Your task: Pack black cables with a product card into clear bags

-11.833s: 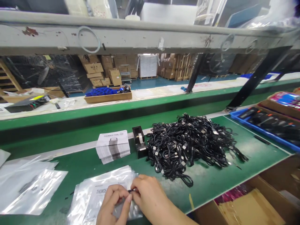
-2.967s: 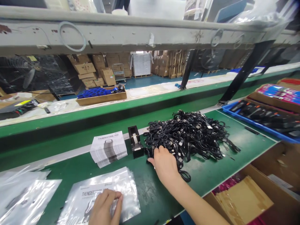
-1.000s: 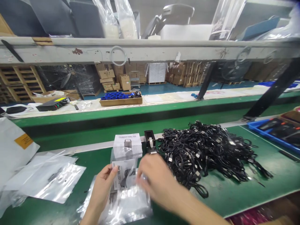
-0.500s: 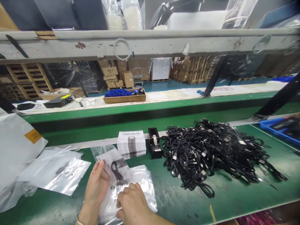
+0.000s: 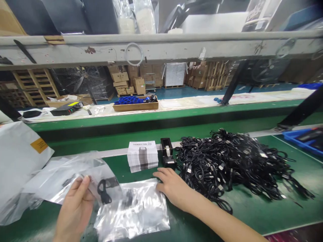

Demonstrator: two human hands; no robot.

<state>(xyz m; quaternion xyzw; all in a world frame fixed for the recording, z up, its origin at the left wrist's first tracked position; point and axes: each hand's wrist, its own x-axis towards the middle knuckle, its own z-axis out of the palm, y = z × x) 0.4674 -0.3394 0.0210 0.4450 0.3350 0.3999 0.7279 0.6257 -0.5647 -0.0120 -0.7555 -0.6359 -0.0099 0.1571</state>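
Between thumb and fingers, my left hand (image 5: 77,201) grips a clear plastic bag (image 5: 107,174) with a coiled black cable (image 5: 104,191) in it. The bag hangs over the left part of a stack of flat clear bags (image 5: 141,208). My right hand (image 5: 170,185) is stretched out above the right side of that stack, its fingers apart and nothing seen in them. Just beyond its fingertips stand a stack of printed leaflets (image 5: 142,154) and a black tape dispenser (image 5: 167,153). A large heap of coiled black USB cables (image 5: 227,168) lies to its right.
Filled plastic bags (image 5: 47,181) and a big white bag (image 5: 20,161) lie at the left. A blue tray (image 5: 302,139) sits at the far right. Across the back runs a ledge with a cardboard tray (image 5: 136,106) of blue parts, under an overhead shelf (image 5: 171,48).
My left hand has carried the bag with the cable leftward, toward the filled bags. My right hand has left the bag stack's middle, moved right and forward, and opened its fingers.
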